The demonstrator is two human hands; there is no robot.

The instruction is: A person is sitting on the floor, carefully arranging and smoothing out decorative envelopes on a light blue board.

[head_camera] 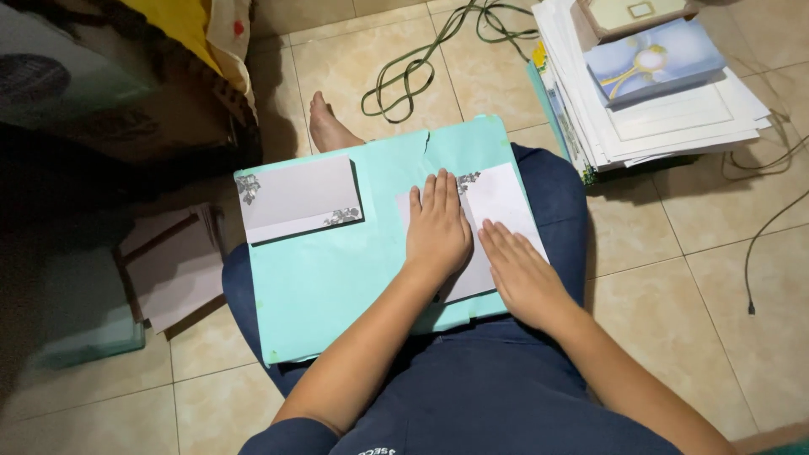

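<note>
A turquoise board [337, 270] rests across my lap. On its right part lies a white paper sheet [504, 202] with a grey leaf print at its top corner. My left hand [436, 229] presses flat on the sheet's left side, fingers together and pointing away from me. Beside it, my right hand [524, 274] lies flat on the sheet's lower right part. A second folded white card [299, 200] with grey leaf prints sits on the board's upper left, untouched.
A tall stack of white papers [666, 109] with a blue card on top stands on the tiled floor at the upper right. A green cord [417, 72] loops on the floor ahead. More cards [173, 270] lie at the left. My bare foot [327, 126] shows beyond the board.
</note>
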